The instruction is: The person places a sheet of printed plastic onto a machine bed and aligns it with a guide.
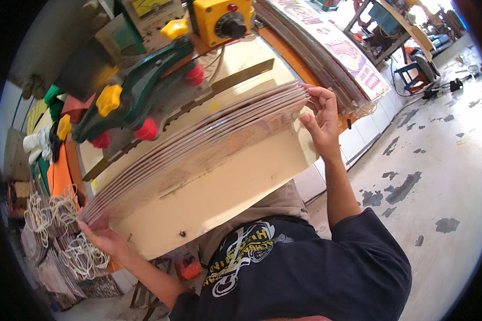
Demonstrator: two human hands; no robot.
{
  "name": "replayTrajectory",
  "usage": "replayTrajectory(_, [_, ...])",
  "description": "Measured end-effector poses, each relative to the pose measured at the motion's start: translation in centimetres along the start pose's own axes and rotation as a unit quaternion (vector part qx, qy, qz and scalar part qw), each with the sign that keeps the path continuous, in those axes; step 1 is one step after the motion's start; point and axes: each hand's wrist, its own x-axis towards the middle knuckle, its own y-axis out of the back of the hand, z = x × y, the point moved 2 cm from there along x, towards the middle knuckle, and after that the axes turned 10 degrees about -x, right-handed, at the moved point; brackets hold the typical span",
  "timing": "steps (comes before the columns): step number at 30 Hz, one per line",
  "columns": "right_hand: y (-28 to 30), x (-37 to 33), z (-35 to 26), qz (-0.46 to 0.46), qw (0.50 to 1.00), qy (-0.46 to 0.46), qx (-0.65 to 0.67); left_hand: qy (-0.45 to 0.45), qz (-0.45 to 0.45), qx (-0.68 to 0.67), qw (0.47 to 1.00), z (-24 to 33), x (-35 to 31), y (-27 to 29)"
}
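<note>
A long stack of thin, translucent printed plastic sheets (203, 143) stands on edge and tilted across the cream work board (198, 206). My left hand (106, 239) holds its near left end, with the fingers partly hidden behind the sheets. At the far right end, my right hand (321, 120) grips the corner between thumb and fingers. The sheets fan slightly into several layers along the upper edge. Just beyond them lies a flat metal bar (243, 76), under a dark green machine arm (139, 88) with yellow knobs and red feet.
A yellow control box (219, 24) with a black dial stands at the back. Bundles of printed plastic (332, 51) lie to the right of the board. White string (83, 257) is heaped on stacks at the left. The worn floor (412, 214) stretches off to the right.
</note>
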Motion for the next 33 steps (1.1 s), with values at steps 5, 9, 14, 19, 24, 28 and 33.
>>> replayTrajectory(5, [-0.6, -0.3, -0.8, 0.133, 0.99, 0.04, -0.003, -0.022, 0.033, 0.015, 0.999, -0.4, 0.1, 0.3])
replayTrajectory(9, [-1.3, -0.8, -0.1, 0.158, 0.986, 0.056, -0.025, -0.05, 0.063, 0.049, 0.996, -0.6, -0.2, -0.2])
replayTrajectory(14, [-1.7, -1.2, -0.2, 0.147, 0.986, 0.076, -0.023, -0.054, 0.06, 0.048, 0.996, -0.6, -0.4, -0.8])
replayTrajectory(19, [-1.9, -1.4, 0.1, 0.154, 0.983, 0.094, -0.027, -0.07, 0.064, 0.044, 0.995, -0.3, -0.9, -1.5])
replayTrajectory(24, [-1.9, -1.3, 0.1, 0.153, 0.982, 0.106, -0.033, -0.078, 0.051, 0.055, 0.994, -0.5, -0.3, -1.0])
replayTrajectory(28, [-1.8, -1.1, 0.4, 0.137, 0.986, 0.099, -0.014, -0.085, 0.045, 0.071, 0.993, -0.4, -0.3, -0.8])
replayTrajectory(33, [-1.7, -1.2, 0.5, 0.12, 0.988, 0.093, 0.011, -0.09, 0.051, 0.08, 0.991, -0.6, -0.2, -0.8])
